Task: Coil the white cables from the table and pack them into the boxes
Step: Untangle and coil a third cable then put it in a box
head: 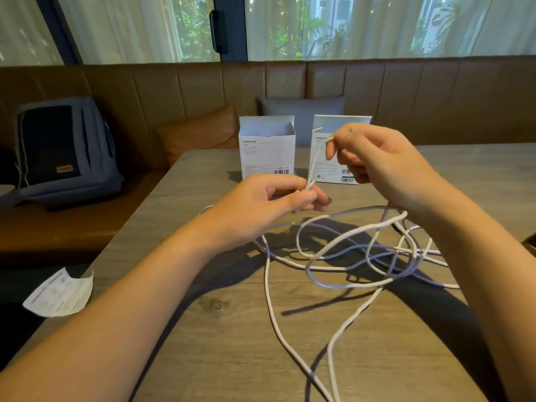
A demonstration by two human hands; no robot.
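Your left hand [272, 198] & right hand [374, 158] each pinch one thin white cable [314, 161], stretched betw. them. Two open white cardboard boxes [266, 146] stand just beyond; loose cable loops lie below your right wrist.

Brown bench [406, 91] under curtained windows [377, 27].

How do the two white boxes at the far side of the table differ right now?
The left box stands in full view with its top flaps open; the right box is partly hidden behind the right hand and the held white cable. Both stand upright and carry barcodes.
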